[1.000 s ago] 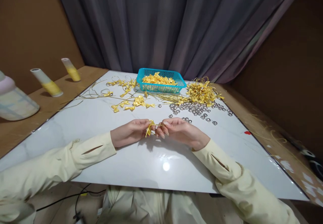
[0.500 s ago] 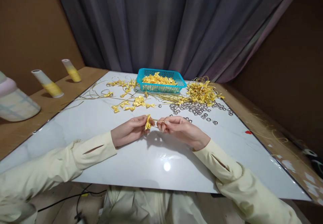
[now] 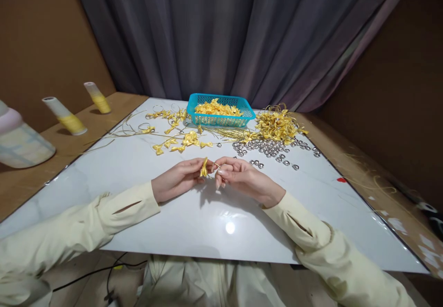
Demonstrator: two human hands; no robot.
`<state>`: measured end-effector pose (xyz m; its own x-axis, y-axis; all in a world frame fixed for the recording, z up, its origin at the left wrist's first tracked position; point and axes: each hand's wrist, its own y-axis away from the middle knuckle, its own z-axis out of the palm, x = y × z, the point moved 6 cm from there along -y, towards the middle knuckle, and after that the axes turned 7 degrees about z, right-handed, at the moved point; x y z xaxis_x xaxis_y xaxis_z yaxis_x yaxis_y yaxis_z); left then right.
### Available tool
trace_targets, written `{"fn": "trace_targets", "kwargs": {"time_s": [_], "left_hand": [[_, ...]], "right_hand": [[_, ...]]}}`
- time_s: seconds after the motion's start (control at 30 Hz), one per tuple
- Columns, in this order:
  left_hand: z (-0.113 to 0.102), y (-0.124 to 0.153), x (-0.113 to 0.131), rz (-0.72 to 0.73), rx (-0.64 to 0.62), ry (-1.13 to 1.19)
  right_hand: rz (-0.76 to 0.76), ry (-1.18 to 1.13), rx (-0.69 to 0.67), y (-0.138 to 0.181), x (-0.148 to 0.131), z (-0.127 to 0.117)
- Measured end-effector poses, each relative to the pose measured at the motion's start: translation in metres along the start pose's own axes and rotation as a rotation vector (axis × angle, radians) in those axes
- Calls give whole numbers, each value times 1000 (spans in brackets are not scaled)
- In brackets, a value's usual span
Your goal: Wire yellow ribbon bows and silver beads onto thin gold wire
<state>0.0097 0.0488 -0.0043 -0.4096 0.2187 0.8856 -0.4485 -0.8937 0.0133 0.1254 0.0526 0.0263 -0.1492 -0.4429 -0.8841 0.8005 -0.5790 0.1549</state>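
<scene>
Between the thumb and fingers of my left hand (image 3: 180, 177) is a yellow ribbon bow (image 3: 204, 167), held upright above the white table. A thin gold cord (image 3: 216, 165) runs from the bow's side toward my right hand (image 3: 244, 177), whose thumb and index finger pinch it. The two hands are close together, with a small gap between their fingertips. My fingers partly hide the back of the bow. Loose yellow bows (image 3: 190, 138) lie just beyond my left hand, and silver heart-shaped pieces (image 3: 270, 149) are scattered beyond my right.
A blue basket (image 3: 221, 122) of yellow bows stands at the back. Beside it are a bundle of gold cords (image 3: 228, 135) and a heap of corded bows (image 3: 278, 127). Yellow thread cones (image 3: 71, 124) and a pale container (image 3: 24, 136) stand at left. A red piece (image 3: 341, 180) lies at right.
My right hand has shifted slightly left, closer to the bow. The visible stretch of gold cord between the hands is shorter and now bends. My left hand still holds the bow.
</scene>
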Motion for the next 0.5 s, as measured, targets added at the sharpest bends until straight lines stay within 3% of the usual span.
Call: {"fn": "trace_targets", "kwargs": {"time_s": [0.3,0.5], "left_hand": [[19,8,-1,-106,-163,-82],[16,10,-1,-158,-136,-258]], "right_hand": [[-11,15,79,2,-5,-7],[42,31,41,2,0,-8]]}}
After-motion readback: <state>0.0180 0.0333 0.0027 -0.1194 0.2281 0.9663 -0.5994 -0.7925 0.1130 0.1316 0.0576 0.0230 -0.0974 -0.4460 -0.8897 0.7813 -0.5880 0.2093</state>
